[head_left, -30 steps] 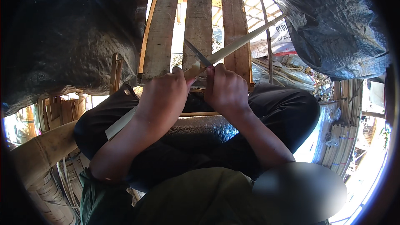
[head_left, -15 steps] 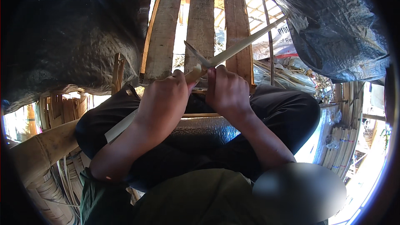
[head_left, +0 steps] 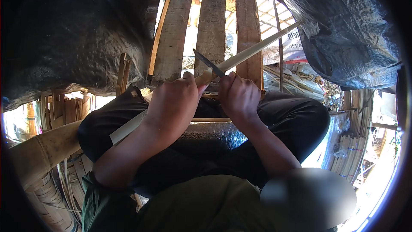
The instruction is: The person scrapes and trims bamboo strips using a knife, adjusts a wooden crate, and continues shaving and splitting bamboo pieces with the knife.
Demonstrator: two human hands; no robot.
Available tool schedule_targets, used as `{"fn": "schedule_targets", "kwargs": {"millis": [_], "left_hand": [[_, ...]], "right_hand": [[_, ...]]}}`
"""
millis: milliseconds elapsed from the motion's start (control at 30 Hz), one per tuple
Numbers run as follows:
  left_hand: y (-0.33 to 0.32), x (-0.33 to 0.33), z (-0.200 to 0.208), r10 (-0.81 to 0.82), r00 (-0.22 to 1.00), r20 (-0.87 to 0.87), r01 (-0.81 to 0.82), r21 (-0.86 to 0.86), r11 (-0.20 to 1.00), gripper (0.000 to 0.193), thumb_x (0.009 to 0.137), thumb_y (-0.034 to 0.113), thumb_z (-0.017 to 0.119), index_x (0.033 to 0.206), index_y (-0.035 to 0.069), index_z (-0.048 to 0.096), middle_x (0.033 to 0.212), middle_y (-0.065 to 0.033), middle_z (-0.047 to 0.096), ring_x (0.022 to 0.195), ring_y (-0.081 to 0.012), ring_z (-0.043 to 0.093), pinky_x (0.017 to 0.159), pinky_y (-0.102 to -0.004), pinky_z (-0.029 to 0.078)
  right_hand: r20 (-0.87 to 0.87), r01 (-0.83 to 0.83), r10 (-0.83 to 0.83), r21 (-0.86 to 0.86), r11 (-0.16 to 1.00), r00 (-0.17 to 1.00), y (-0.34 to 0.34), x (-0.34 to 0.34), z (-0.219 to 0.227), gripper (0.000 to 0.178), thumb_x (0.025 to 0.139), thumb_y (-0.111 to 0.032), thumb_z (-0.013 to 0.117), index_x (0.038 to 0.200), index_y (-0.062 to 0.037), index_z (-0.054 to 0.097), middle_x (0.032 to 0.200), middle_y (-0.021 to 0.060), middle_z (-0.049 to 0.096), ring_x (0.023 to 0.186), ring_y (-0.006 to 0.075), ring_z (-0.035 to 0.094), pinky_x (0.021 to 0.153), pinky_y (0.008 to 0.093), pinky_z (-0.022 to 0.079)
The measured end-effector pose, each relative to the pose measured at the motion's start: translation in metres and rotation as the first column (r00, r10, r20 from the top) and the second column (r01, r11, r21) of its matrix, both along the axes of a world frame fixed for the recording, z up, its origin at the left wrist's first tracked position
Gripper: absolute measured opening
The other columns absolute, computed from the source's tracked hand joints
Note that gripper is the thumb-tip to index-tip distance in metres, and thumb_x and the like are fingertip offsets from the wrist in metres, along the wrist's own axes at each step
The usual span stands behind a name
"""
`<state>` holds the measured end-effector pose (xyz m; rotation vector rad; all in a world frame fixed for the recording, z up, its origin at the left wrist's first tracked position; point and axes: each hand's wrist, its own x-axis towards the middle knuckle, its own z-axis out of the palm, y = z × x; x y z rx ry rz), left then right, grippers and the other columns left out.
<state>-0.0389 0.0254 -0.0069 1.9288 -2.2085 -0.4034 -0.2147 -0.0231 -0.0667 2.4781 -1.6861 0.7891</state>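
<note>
A long pale bamboo strip [head_left: 259, 49] runs slantwise over my lap, from beside my left forearm up to the far right. My left hand [head_left: 171, 103] is closed round its middle, thumb on top. In my closed right hand [head_left: 240, 99] is a knife, its handle hidden by the fingers. The narrow dark knife blade [head_left: 206, 62] points to the far left and lies across the strip, just right of my left hand. The strip's near end [head_left: 126, 129] shows past my left wrist.
Wooden planks [head_left: 210, 21] with gaps between them stretch away ahead. Dark plastic sheeting [head_left: 81, 30] hangs on the left, and more sheeting [head_left: 343, 25] on the right. A thick bamboo pole [head_left: 47, 152] lies by my left knee. Bundled bamboo strips [head_left: 349, 154] stand at the right.
My right hand and the knife have shifted slightly right and toward me, so more of the blade's base shows across the strip. My left hand keeps its hold on the bamboo.
</note>
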Motion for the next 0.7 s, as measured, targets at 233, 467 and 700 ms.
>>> {"fn": "schedule_targets", "kwargs": {"millis": [233,467,700], "left_hand": [[0.001,-0.004,-0.001,0.007,0.999,0.037,-0.008,0.009,1.000,0.034,0.105,0.033,0.059,0.095,0.000,0.060,0.069,-0.0144,0.070,0.066,-0.0293,0.074,0.060,-0.0388,0.059],[0.006,-0.010,0.000,-0.008,0.993,0.116,0.011,-0.030,0.999,0.036,0.105,0.034,0.059,0.097,-0.001,0.061,0.069,-0.0129,0.070,0.066,-0.0277,0.075,0.059,-0.0368,0.059],[0.005,-0.003,0.001,0.005,0.998,0.055,-0.005,-0.002,1.000,0.036,0.105,0.034,0.059,0.097,-0.001,0.061,0.067,-0.0128,0.069,0.064,-0.0285,0.074,0.058,-0.0380,0.059]], "right_hand": [[-0.057,0.048,-0.052,-0.066,0.997,0.997,-0.001,-0.005,-0.003,0.035,0.095,-0.018,0.060,0.061,-0.0096,0.061,0.053,0.0142,0.059,0.046,0.0332,0.062,0.045,0.0462,0.051],[-0.122,0.167,-0.163,0.026,0.986,0.979,-0.022,-0.007,0.007,0.044,0.098,-0.020,0.055,0.057,-0.0077,0.063,0.053,0.0165,0.063,0.048,0.0328,0.067,0.045,0.0423,0.055],[-0.168,0.198,-0.182,0.087,0.976,0.969,-0.011,-0.014,0.006,0.047,0.100,-0.026,0.053,0.059,-0.0071,0.067,0.054,0.0195,0.063,0.050,0.0349,0.068,0.048,0.0445,0.056]]}}
